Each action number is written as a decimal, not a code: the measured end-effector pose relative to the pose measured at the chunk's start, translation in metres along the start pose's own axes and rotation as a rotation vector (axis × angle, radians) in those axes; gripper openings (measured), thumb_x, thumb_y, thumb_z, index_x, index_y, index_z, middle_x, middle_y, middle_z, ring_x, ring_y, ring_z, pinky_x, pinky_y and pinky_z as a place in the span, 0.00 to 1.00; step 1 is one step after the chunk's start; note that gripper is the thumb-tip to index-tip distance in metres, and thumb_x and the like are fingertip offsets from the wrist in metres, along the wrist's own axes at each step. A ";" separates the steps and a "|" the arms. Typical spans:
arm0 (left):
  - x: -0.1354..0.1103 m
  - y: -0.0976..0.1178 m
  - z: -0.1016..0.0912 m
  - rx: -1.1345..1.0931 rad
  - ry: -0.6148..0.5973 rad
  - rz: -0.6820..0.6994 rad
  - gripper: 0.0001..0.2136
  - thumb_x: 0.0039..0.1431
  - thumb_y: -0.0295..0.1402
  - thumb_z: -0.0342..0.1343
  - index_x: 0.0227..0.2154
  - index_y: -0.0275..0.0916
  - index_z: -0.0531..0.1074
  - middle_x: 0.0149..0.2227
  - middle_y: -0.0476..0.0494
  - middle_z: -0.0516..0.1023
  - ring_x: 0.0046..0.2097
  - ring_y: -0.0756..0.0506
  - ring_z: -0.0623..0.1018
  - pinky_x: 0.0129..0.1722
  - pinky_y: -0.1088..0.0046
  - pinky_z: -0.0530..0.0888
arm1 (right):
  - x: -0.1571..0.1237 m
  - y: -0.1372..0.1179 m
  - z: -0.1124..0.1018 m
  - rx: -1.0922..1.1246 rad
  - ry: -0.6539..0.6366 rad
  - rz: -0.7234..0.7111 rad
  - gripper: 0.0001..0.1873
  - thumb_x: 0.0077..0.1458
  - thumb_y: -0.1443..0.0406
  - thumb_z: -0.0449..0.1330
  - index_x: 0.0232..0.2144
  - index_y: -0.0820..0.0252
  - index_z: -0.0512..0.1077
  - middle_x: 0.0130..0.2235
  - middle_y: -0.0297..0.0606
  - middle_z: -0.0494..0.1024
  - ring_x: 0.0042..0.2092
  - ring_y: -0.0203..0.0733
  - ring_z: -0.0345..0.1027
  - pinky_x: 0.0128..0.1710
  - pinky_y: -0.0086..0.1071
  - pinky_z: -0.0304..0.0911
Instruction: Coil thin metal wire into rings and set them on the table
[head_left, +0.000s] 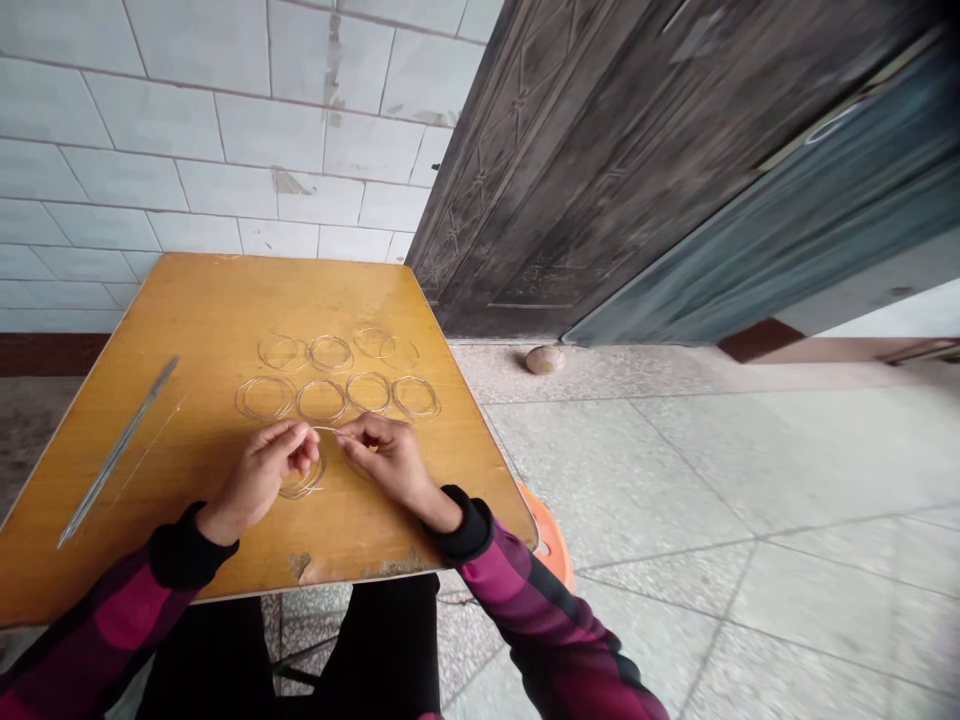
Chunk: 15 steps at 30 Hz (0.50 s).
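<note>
Yellow tabletop (225, 310) below, left grip (259, 478) and right grip (391, 462) both pinch a thin wire ring (302, 492).

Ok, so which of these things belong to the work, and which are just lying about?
Work: left hand, right hand, the thin wire ring they hold, eight wire rings laid out on the yellow wooden table.

Lying about: long metal strip, rounded stone, orange plastic stool.
</note>
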<state>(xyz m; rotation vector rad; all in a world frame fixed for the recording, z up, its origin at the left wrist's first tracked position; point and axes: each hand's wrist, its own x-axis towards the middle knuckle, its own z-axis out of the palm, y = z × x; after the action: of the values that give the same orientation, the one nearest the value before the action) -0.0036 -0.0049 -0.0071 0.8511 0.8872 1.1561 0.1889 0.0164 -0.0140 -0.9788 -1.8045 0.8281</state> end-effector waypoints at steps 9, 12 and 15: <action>0.002 0.008 0.003 -0.146 0.070 -0.103 0.15 0.43 0.40 0.70 0.25 0.34 0.74 0.21 0.50 0.71 0.21 0.54 0.67 0.18 0.81 0.62 | 0.001 0.006 0.001 0.412 -0.060 0.262 0.15 0.49 0.56 0.69 0.34 0.59 0.77 0.30 0.34 0.78 0.28 0.32 0.69 0.31 0.28 0.66; 0.002 0.008 0.001 -0.166 0.073 -0.112 0.14 0.44 0.39 0.69 0.25 0.33 0.74 0.21 0.50 0.72 0.21 0.55 0.67 0.18 0.82 0.62 | 0.003 0.006 -0.006 0.443 -0.082 0.267 0.16 0.47 0.58 0.71 0.37 0.59 0.77 0.33 0.35 0.79 0.33 0.33 0.72 0.37 0.29 0.68; 0.003 0.007 -0.002 -0.203 0.076 -0.106 0.13 0.46 0.38 0.69 0.26 0.34 0.73 0.22 0.50 0.71 0.22 0.55 0.67 0.20 0.82 0.63 | 0.005 0.008 -0.011 0.460 -0.097 0.277 0.18 0.46 0.60 0.72 0.40 0.59 0.76 0.36 0.36 0.79 0.37 0.34 0.73 0.40 0.30 0.68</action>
<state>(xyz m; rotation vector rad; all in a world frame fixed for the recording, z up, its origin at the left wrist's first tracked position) -0.0075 -0.0008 -0.0014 0.5917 0.8505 1.1696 0.1995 0.0254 -0.0148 -0.9012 -1.4731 1.4106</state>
